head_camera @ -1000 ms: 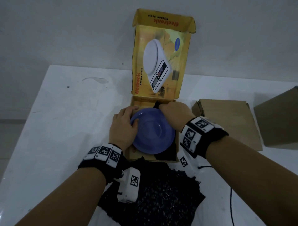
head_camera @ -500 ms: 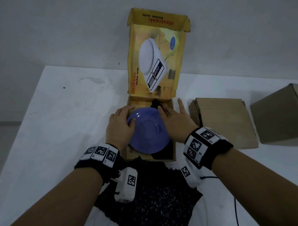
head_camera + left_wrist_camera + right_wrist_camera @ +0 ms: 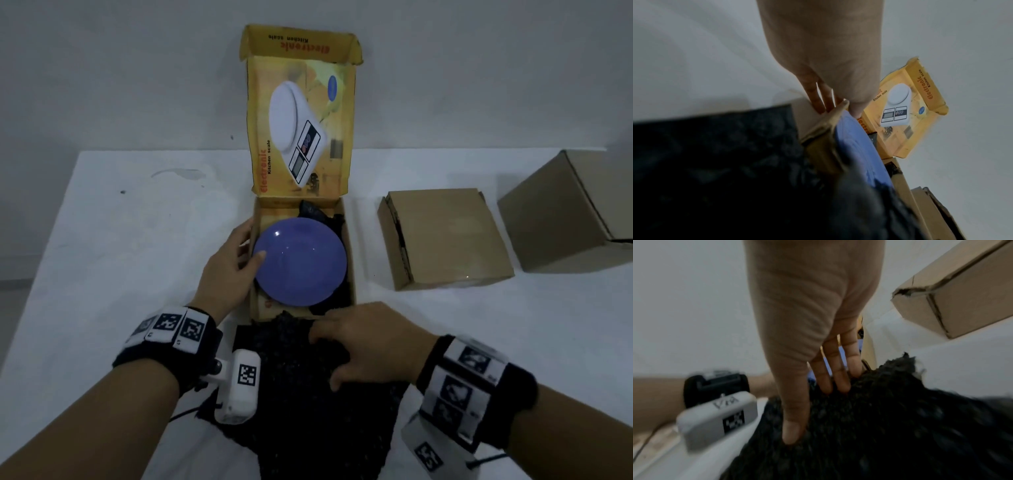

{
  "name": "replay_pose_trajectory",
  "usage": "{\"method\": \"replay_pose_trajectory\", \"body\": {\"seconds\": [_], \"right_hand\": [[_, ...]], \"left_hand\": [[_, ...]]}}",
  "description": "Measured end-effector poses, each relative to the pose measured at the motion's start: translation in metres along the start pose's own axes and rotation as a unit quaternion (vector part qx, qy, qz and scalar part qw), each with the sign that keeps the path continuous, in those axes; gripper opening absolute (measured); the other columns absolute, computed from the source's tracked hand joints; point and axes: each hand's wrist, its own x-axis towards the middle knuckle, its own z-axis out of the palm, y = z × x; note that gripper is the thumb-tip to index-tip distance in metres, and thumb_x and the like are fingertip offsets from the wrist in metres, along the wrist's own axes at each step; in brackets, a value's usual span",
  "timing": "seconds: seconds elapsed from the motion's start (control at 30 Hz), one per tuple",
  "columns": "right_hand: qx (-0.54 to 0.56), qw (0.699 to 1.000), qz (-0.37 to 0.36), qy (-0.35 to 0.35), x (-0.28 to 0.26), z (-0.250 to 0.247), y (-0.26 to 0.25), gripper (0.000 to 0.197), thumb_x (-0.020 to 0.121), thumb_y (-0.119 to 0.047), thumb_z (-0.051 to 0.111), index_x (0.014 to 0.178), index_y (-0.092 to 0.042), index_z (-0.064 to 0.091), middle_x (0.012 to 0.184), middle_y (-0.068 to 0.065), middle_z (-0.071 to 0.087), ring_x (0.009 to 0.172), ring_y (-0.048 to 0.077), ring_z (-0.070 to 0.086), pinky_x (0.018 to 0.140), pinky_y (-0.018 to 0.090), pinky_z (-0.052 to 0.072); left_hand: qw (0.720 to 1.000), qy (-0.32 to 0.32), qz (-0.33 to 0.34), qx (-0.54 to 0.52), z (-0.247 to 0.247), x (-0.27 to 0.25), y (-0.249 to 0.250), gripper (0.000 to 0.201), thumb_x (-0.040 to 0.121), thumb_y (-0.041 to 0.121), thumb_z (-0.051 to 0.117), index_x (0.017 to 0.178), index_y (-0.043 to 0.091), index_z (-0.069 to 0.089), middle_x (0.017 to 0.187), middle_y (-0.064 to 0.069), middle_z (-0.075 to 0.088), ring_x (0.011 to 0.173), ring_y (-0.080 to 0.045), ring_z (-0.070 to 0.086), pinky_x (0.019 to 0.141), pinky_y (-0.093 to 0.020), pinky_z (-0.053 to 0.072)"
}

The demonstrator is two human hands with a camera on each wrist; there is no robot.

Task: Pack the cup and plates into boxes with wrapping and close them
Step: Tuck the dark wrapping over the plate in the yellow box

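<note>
A blue plate [image 3: 301, 262] lies in the open yellow kitchen-scale box [image 3: 348, 240], on black wrap that shows at the far corner [image 3: 322, 216]. The box lid [image 3: 301, 130] stands upright behind. My left hand [image 3: 236, 253] straddles the box's left wall: the thumb touches the plate's left rim and the straight fingers [image 3: 818, 100] run down outside the wall. My right hand [image 3: 342, 346] rests flat on a black sheet of wrapping [image 3: 308, 394] on the table in front of the box. Its fingers [image 3: 836, 379] and thumb press on the wrap [image 3: 890, 418].
A flat closed brown carton [image 3: 445, 236] lies right of the yellow box, and a taller brown carton [image 3: 575, 212] stands farther right. The white table [image 3: 120, 257] ends at a grey wall behind. A thin cable [image 3: 486, 459] trails near my right wrist.
My right hand has left the plate's far right side and come back onto the black wrap in front of the box. The left hand stays at the plate's left rim.
</note>
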Motion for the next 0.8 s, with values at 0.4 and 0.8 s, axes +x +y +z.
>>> {"method": "replay_pose_trajectory", "body": {"seconds": [0.4, 0.8], "right_hand": [[0.007, 0.981, -0.004, 0.194, -0.02, -0.008, 0.004, 0.015, 0.084, -0.033, 0.056, 0.08, -0.026, 0.069, 0.081, -0.007, 0.062, 0.072, 0.015, 0.056, 0.061, 0.033, 0.046], [0.264, 0.836, 0.271, 0.398, 0.013, -0.037, 0.03, 0.021, 0.08, -0.023, 0.069, 0.083, -0.015, 0.049, 0.083, 0.004, 0.054, 0.077, 0.018, 0.052, 0.062, 0.03, 0.041]], "left_hand": [[0.999, -0.018, 0.011, 0.031, 0.0, -0.002, -0.003, 0.07, 0.082, 0.059, 0.045, 0.146, 0.041, 0.025, 0.146, 0.011, 0.041, 0.131, -0.019, 0.045, 0.106, -0.049, 0.04], [0.997, -0.009, 0.029, 0.066, 0.005, -0.006, 0.0, 0.071, 0.084, 0.053, 0.041, 0.15, 0.032, 0.021, 0.147, 0.0, 0.042, 0.128, -0.029, 0.049, 0.101, -0.049, 0.043]]}}
